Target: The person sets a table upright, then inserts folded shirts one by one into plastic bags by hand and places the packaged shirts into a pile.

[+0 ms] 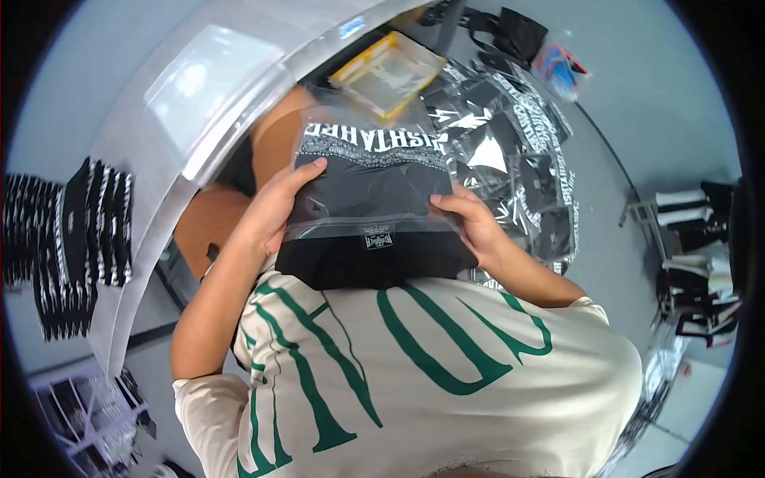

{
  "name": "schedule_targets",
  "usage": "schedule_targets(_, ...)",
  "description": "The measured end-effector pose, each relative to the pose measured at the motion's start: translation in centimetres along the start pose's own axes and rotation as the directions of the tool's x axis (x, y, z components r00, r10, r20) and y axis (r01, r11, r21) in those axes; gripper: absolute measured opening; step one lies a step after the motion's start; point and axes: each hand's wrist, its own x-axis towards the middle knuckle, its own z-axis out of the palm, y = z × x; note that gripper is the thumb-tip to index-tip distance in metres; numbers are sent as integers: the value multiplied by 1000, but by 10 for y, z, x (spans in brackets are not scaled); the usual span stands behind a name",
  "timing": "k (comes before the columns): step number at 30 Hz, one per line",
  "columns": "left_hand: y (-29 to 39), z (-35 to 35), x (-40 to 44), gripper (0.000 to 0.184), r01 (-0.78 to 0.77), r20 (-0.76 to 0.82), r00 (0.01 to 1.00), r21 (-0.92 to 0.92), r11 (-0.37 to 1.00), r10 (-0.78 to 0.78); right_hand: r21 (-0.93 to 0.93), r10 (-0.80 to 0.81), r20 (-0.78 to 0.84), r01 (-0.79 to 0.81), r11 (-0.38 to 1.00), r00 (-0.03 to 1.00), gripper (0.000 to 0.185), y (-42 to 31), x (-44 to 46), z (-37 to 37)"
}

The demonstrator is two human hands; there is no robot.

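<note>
A folded black T-shirt (335,259) lies partly inside a clear plastic bag (370,191) in front of my chest. White lettering and a patterned band show through the film, and the neck with its label sticks out of the bag's near end. My left hand (275,203) grips the left side, thumb on top. On the right side, my right hand (472,221) grips it the same way. The fingers under the bundle are hidden on both sides.
A white table (151,199) curves along the left. Beyond the bundle lies a clear, yellow-edged packet (390,76). Bagged dark garments (518,167) are heaped to the right. Stacks of folded black garments (72,239) stand far left, and more clothes (701,263) are far right.
</note>
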Motion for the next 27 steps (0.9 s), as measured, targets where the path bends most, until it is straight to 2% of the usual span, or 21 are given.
schedule_targets(1,0,-1,16,36,35,66,997,-41,999,-32,127,2,-20,1,992,1000,30,0,-5,-4)
schedule_targets(2,5,4,29,36,53,85,995,-37,998,-50,133,-2,-46,8,991,999,30,-7,-8,-9)
schedule_targets(4,16,18,57,33,191,327,933,-93,977,-151,309,187,-17,-173,935,982,23,-29,-12,-22)
schedule_targets(5,17,23,81,27,132,298,945,40,990,-138,373,284,-62,-242,896,957,21,-24,-3,-45)
schedule_targets(6,12,20,113,22,167,204,958,168,972,-199,456,293,43,-280,845,955,25,-26,1,-61)
schedule_targets(8,-5,22,143,18,246,238,928,184,952,-286,453,244,-317,-80,888,917,31,-12,11,-74)
schedule_targets(10,-21,32,157,18,293,225,919,157,943,-323,491,231,-285,-65,869,930,34,-12,7,-83)
schedule_targets(11,-20,32,159,27,301,321,870,253,919,-373,536,221,-257,-52,843,941,38,-11,3,-87)
schedule_targets(12,-19,32,161,27,305,319,870,251,919,-376,537,225,-256,-55,842,940,38,-11,0,-90)
schedule_targets(14,-20,33,160,35,375,316,833,282,883,-455,523,188,-114,-102,846,976,41,-8,-5,-93)
schedule_targets(15,-24,29,169,40,386,358,803,298,873,-477,526,201,-114,-113,843,973,41,-7,-5,-96)
schedule_targets(18,-22,36,168,40,396,310,821,294,870,-479,558,196,-70,-124,821,978,45,-11,6,-106)
schedule_targets(21,-12,37,155,49,360,332,834,278,891,-441,536,207,-51,-148,831,977,49,-22,6,-110)
schedule_targets(23,-10,38,155,53,359,334,837,264,895,-434,370,139,28,-140,918,990,51,-33,6,-103)
schedule_targets(25,-12,41,161,67,339,282,877,211,917,-389,353,155,-24,-137,925,988,53,-41,19,-104)
schedule_targets(26,-12,43,157,67,334,287,878,207,920,-383,339,167,-76,-132,932,983,55,-46,23,-102)
schedule_targets(27,-10,44,152,72,269,285,906,185,945,-314,307,134,-83,-102,946,988,57,-54,24,-100)
